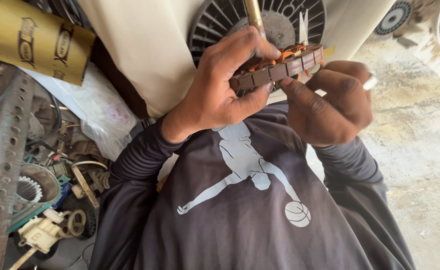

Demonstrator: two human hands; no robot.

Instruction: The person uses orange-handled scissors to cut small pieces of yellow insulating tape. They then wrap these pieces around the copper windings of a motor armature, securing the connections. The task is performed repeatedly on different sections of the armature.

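A repair workshop: slotted steel angle point(0, 150), loose motor parts point(35, 187) and a fan grille point(220, 20).

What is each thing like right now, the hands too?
Left hand: gripping the brown layered metal block with orange windings, held up.
Right hand: thumb on the block's edge, fingers closed around a small white piece.
Clear plastic bag: crumpled.

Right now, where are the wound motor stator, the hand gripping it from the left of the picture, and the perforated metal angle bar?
motor stator point(280, 70), head view, its brown laminated side.
gripping hand point(220, 85), head view, its back.
perforated metal angle bar point(0, 150), head view, its holed face.
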